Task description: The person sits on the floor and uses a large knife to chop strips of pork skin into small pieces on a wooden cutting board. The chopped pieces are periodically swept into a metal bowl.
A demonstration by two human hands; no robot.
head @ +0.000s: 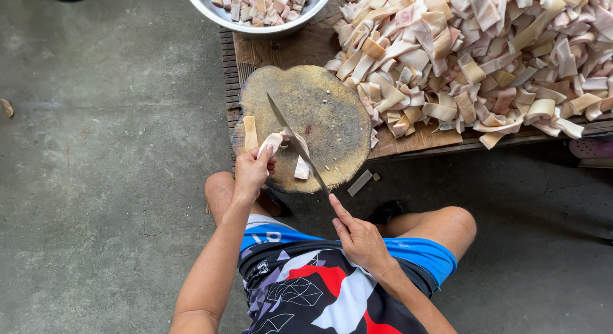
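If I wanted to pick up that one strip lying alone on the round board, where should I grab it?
Probably by its near end, coming from the left edge of the round chopping board. The pale strip lies flat and lengthwise there, apart from the knife. The left hand pins another piece beside it, and the right hand holds the knife's handle, so stay on the side away from the blade.

Two bare hands are in view, a left hand (252,171) and a right hand (359,239), with one long steel-bladed knife (295,142) and one round, worn wooden chopping block (319,113). On the block lie three pale pinkish strips of raw skin: one flat strip (249,133) at the block's left edge, one strip pinched in the left hand (272,142), and one cut piece (302,168) just beside the blade. There is one round metal bowl (223,13) of small cut pieces, one large heap of uncut pale strips (472,59) too many to count, one low slatted wooden platform (421,139), and one small grey block (359,182) on the concrete floor
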